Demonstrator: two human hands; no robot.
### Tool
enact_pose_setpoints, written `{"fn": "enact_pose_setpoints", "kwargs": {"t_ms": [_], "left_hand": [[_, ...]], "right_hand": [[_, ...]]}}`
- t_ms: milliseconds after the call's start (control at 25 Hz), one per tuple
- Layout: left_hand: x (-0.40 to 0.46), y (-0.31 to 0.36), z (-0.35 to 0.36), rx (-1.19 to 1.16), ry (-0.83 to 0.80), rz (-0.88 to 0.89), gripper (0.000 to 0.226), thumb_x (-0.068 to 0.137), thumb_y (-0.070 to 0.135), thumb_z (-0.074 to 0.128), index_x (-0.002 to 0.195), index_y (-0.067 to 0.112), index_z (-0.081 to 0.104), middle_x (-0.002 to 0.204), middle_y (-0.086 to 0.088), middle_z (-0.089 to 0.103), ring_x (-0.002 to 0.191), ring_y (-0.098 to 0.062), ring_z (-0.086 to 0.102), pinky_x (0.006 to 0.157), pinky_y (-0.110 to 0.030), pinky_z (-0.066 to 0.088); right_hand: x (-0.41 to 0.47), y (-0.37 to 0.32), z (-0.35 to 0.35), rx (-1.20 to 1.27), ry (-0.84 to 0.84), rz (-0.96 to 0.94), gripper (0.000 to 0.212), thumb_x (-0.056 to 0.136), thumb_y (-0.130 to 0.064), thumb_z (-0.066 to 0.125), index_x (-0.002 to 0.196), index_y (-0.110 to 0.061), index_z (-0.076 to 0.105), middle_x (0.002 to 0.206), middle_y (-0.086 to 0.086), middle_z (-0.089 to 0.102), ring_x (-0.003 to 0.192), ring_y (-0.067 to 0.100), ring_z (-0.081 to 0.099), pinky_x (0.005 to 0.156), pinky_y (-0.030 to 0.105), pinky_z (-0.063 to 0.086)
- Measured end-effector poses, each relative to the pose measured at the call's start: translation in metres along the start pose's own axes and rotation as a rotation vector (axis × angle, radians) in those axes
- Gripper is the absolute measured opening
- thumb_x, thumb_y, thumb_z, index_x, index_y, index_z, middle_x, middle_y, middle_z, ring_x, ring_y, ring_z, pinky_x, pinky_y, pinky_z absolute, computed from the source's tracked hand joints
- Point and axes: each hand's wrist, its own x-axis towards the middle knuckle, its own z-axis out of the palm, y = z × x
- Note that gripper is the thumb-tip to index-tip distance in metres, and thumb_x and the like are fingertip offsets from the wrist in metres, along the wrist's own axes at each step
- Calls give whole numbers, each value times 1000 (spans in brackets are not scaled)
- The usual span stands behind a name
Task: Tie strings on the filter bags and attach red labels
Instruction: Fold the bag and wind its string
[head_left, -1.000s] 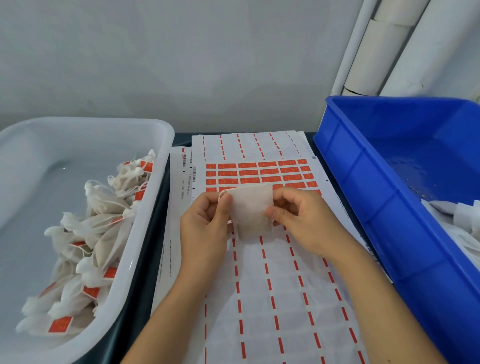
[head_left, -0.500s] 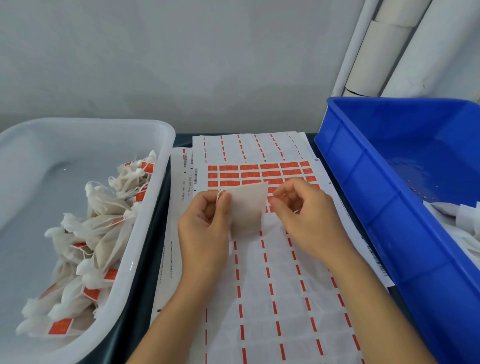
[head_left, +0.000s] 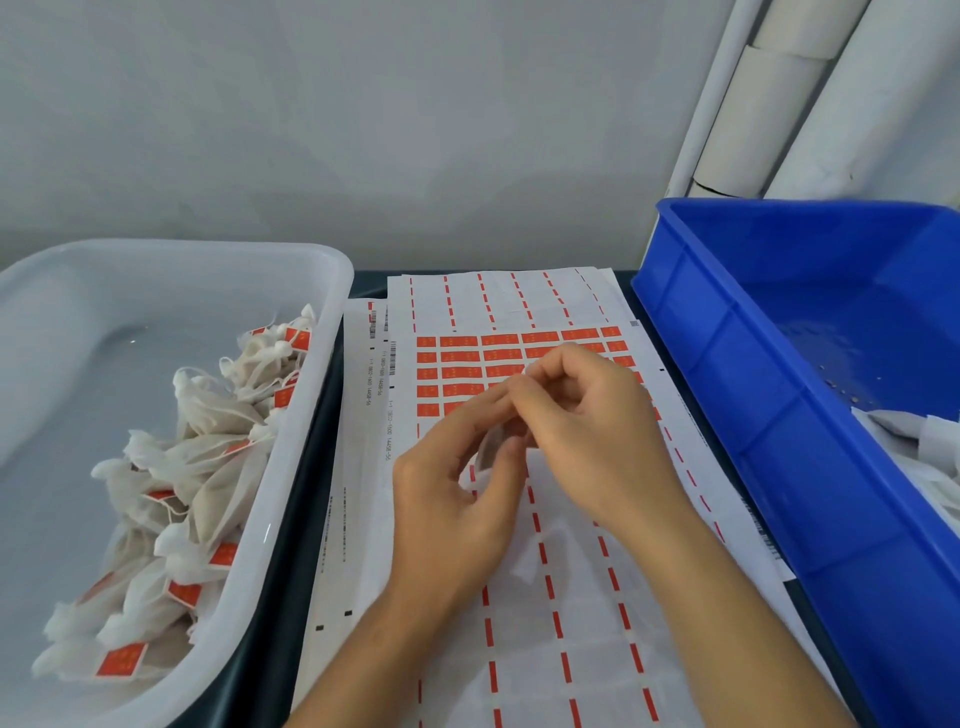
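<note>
We've got one filter bag (head_left: 491, 447) mostly hidden between our hands over the middle of the label sheet (head_left: 519, 358). Left hand (head_left: 457, 499) pinches it with curled fingers; right hand (head_left: 582, 415) has curled fingers meeting it too. Finished tagged bags (head_left: 208, 467) sit in the white tub (head_left: 291, 467) at the bench's left edge, blue bin (head_left: 779, 467) at the right.

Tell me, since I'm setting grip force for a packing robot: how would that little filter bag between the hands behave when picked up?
Probably floppy: the filter bag looks thin and crumples between the left hand and right hand. Likely very light, since a fingertip pinch carries it. It should not roll; the finished bags in the white tub slump in a heap.
</note>
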Motion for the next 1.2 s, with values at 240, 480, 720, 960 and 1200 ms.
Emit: {"fn": "enact_pose_setpoints", "kwargs": {"t_ms": [240, 480, 720, 960, 1200], "left_hand": [[11, -6, -11, -72, 54, -193, 44, 100, 36, 59, 143, 31, 52, 138, 21, 60, 130, 0, 57, 98, -14, 50], [13, -12, -12, -115, -46, -349, 25, 86, 52, 76, 96, 30, 74, 93, 5, 76, 88, -12, 74, 72, -26, 60], [10, -18, -9, 4, -107, -298, 19, 87, 34, 62, 73, 24, 54, 72, 9, 57, 68, -3, 55, 61, -15, 49], [7, -8, -7, -169, -240, -270, 23, 95, 33, 58, 98, 10, 55, 78, 12, 73, 73, -4, 71, 61, -12, 52], [6, -13, -4, 11, -299, -290, 28, 99, 53, 59, 99, 28, 71, 76, 5, 71, 73, -13, 70, 70, -18, 56]], "right_hand": [[6, -9, -21, -216, -276, -194, 7, 98, -34, 67, 92, -37, 66, 89, -22, 68, 89, 0, 68, 74, 18, 59], [9, 5, -26, -279, -195, -130, 8, 96, -34, 69, 92, -41, 67, 86, -28, 66, 91, -9, 63, 70, 9, 52], [7, 13, -29, -329, -149, -98, 4, 96, -34, 70, 96, -38, 71, 87, -28, 67, 91, -9, 64, 77, 7, 48], [6, 5, -26, -365, -148, -143, 8, 97, -30, 69, 95, -37, 68, 88, -28, 64, 90, -6, 64, 74, 3, 45], [6, 8, -27, -456, 104, -196, 17, 98, -15, 67, 88, -28, 61, 96, -13, 67, 92, 7, 66, 83, 20, 56]]}}
